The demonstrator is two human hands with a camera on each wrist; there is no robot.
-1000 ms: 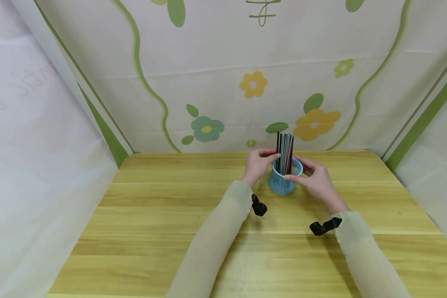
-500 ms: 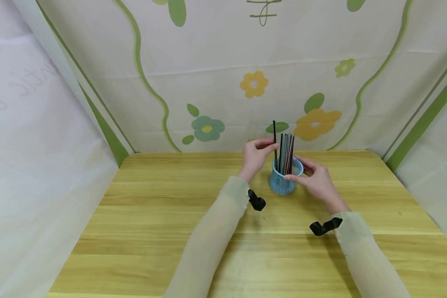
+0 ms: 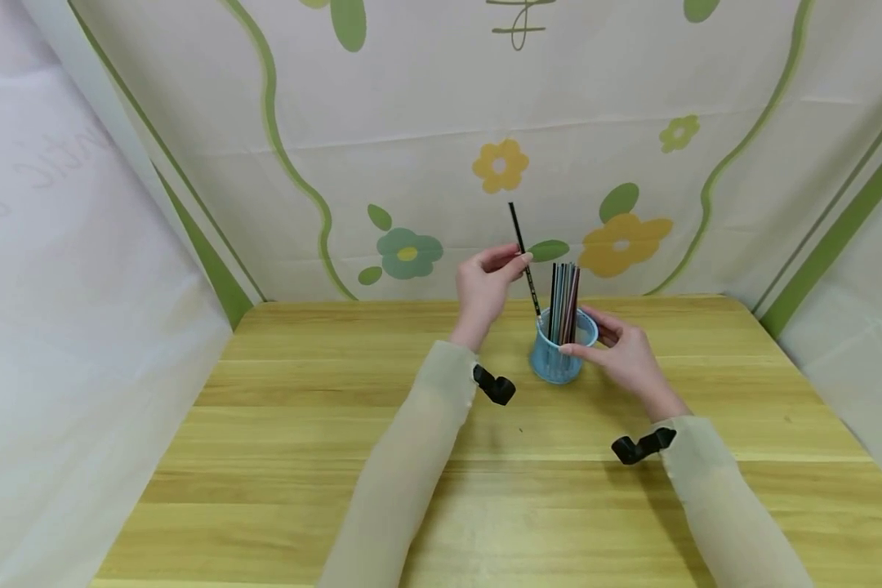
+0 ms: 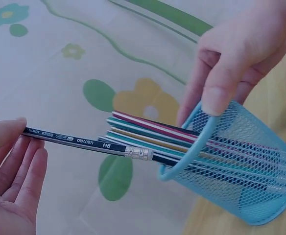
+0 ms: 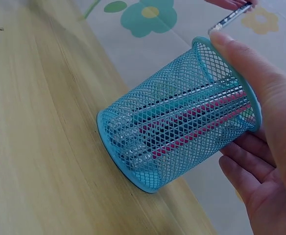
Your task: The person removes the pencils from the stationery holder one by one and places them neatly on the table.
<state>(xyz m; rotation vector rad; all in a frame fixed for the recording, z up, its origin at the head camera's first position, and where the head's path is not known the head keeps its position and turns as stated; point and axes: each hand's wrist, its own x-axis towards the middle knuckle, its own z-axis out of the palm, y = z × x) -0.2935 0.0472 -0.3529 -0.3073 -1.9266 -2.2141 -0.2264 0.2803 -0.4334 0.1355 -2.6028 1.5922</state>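
Note:
In the head view my left hand (image 3: 483, 286) pinches a black pencil (image 3: 517, 227) between thumb and fingers, left of a blue mesh pen cup (image 3: 554, 365). Lettering with "HB" and a silver ferrule (image 4: 139, 153) show on the pencil in the left wrist view. It tilts, its ferrule end low at the cup's rim; whether that tip is inside I cannot tell. Several other pencils (image 3: 564, 298), with striped dark, green and red sides, stand in the cup. My right hand (image 3: 623, 359) holds the cup's rim, thumb at the near side and fingers behind.
The cup stands upright on a wooden table (image 3: 301, 441), towards its back edge. Behind rises a white cloth backdrop (image 3: 426, 106) printed with flowers. White cloth (image 3: 81, 327) also hangs at the left side. A tiny dark speck (image 5: 1, 28) lies on the tabletop.
My left hand has risen and shifted left, drawing the black pencil up from the bunch and tilting its top leftward. The right hand and the cup have stayed in place.

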